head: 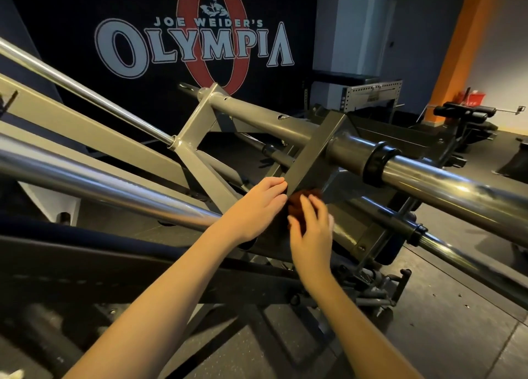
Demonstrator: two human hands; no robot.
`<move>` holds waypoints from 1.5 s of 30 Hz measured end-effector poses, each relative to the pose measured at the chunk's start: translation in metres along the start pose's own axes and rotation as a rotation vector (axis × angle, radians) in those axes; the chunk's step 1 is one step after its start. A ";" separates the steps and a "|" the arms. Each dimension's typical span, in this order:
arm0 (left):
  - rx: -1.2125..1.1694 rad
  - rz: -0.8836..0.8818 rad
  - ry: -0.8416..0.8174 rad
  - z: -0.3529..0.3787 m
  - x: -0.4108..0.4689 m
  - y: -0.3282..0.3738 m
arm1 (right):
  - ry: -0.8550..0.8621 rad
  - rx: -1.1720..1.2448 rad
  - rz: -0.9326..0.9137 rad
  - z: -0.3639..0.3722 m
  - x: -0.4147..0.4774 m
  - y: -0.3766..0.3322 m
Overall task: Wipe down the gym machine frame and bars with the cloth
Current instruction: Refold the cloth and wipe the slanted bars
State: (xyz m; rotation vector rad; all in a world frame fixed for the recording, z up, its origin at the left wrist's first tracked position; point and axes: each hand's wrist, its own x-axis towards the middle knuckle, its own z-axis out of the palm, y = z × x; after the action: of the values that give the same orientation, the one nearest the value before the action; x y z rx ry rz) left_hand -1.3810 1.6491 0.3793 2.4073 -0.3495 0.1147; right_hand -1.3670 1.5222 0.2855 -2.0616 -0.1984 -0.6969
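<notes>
The cloth (303, 198), a dark reddish wad, sits at the centre of the frame, against the lower end of a flat dark crosspiece (314, 156) of the grey machine frame (200, 127). Most of it is hidden by the hands.

The right hand (313, 231) comes up from the bottom edge and holds the cloth from below. Its fingers (310, 207) are curled over the wad and slightly spread. The hand is a little blurred, so the thumb's exact hold cannot be told.

The left hand (257, 207) reaches in from the lower left and lies just beside the cloth on its left. Its fingers (273, 183) are straight and pressed together, with the tips touching the edge of the crosspiece. It holds nothing.

A thick chrome bar (100, 178) runs from the left edge down towards the hands and passes behind the left wrist. A second chrome bar (457, 190) runs from the crosspiece to the right edge, with a black collar (377, 161) near its inner end. A thinner rod (71, 84) crosses the upper left.

On the dark wall at the top is a large Olympia logo (194, 44). A black bench (463, 113) stands at the upper right, well apart from the hands. Dark speckled floor (457, 321) fills the lower right.
</notes>
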 end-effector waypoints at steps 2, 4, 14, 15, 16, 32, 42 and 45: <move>0.051 0.003 0.023 0.002 -0.002 0.000 | -0.113 0.009 0.012 0.003 -0.024 0.006; 0.184 0.033 0.051 0.001 -0.009 0.002 | -0.149 0.025 0.026 0.001 -0.031 0.008; 0.965 0.129 0.454 -0.058 -0.109 -0.001 | -0.272 0.310 -0.137 0.001 -0.024 -0.057; 1.041 0.086 0.493 -0.067 -0.118 0.000 | -0.292 0.353 -0.154 0.007 -0.019 -0.071; 1.111 0.031 0.529 -0.076 -0.127 0.001 | -0.329 0.402 -0.177 0.013 -0.014 -0.086; 1.554 -0.114 0.570 -0.111 -0.153 -0.019 | -0.635 0.580 -0.392 0.035 -0.011 -0.145; 1.598 -0.095 0.604 -0.110 -0.151 -0.021 | -0.411 0.304 -0.573 0.038 -0.039 -0.071; 1.601 -0.081 0.610 -0.110 -0.150 -0.022 | -0.598 0.503 -0.511 0.036 -0.018 -0.121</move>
State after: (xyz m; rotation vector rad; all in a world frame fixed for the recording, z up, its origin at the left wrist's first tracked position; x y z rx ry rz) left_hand -1.5181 1.7696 0.4224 3.6163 0.2968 1.5460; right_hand -1.4156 1.6218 0.3482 -1.6729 -1.1496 -0.2519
